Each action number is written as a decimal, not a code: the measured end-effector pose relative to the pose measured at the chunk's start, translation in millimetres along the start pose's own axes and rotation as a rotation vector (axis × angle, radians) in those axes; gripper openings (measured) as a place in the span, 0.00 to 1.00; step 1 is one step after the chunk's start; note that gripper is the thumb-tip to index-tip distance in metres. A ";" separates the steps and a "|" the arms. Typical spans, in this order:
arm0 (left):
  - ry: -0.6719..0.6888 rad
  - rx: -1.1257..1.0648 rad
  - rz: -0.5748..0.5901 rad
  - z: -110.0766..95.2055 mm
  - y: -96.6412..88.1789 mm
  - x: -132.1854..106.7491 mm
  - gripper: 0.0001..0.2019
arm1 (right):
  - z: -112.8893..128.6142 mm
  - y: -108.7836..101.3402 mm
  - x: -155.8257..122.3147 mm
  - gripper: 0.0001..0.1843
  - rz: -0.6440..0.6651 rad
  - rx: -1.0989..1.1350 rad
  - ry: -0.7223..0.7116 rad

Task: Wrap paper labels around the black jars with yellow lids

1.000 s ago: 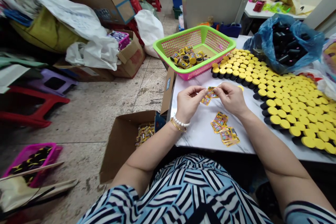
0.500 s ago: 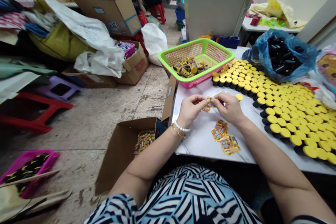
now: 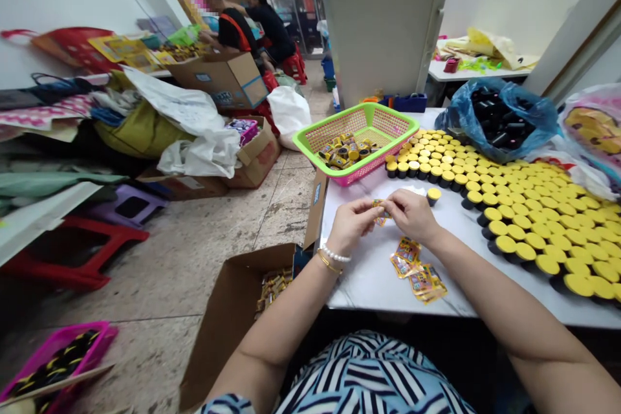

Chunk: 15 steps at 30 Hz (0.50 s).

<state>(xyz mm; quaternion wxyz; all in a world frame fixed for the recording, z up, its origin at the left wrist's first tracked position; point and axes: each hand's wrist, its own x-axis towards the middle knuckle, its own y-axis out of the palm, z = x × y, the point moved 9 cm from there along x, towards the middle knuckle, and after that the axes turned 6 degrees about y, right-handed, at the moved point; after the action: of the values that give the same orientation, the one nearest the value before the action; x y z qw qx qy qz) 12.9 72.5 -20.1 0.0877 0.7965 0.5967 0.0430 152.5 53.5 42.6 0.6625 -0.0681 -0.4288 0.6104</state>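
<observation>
My left hand (image 3: 352, 225) and my right hand (image 3: 412, 213) meet above the white table, fingertips pinched on a small yellow printed label (image 3: 380, 221). Fingers partly cover the label. Below them on the tabletop lie two loose piles of similar labels, a nearer pile (image 3: 427, 283) and a farther pile (image 3: 406, 256), which touch. Just beyond my right hand a single black container with a yellow lid (image 3: 433, 194) stands apart. To the right, many such yellow-lidded black containers (image 3: 533, 220) stand upright in packed rows.
A green-and-pink basket (image 3: 334, 171) holds labelled containers at the table's back left. A blue plastic bag (image 3: 453, 119) of black parts stands behind the rows. An open cardboard box (image 3: 218, 317) with wrapped pieces is left of the table. Two people sit at the far left.
My view has tilted up, so the table sits lower and two seated people show. Both hands keep pinching the label, their fingers slightly shifted. The lone container shows more of its black side.
</observation>
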 end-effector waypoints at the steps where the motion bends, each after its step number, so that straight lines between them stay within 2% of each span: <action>1: -0.064 -0.049 0.033 5.1 2.8 -0.2 0.19 | -0.9 -2.8 0.6 0.16 0.021 -0.038 0.006; 4: -0.161 -0.250 0.081 8.7 8.4 0.9 0.20 | -15.7 -30.2 3.1 0.17 0.017 -0.305 0.073; 6: -0.169 -0.385 0.088 5.9 8.8 3.9 0.20 | -40.6 -53.6 4.8 0.21 0.024 -0.564 0.207; 9: -0.237 -0.539 0.101 9.2 7.7 8.3 0.15 | -85.0 -67.0 2.2 0.18 0.200 -0.733 0.459; 11: -0.305 -0.612 0.101 14.7 6.7 10.3 0.11 | -90.5 -65.1 3.2 0.16 0.228 -0.580 0.489; 12: -0.337 -0.639 0.099 17.3 6.5 10.9 0.09 | -84.4 -61.6 5.2 0.16 0.215 -0.401 0.458; 15: -0.391 -0.698 0.067 20.8 5.6 12.2 0.05 | -50.7 -51.1 10.4 0.21 0.177 0.341 0.324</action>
<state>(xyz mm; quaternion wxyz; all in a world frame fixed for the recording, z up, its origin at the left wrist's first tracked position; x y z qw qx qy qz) 25.2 80.8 -39.9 0.4633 0.7312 0.4920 0.0935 222.6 71.9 47.4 0.6686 -0.0895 -0.2001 0.7106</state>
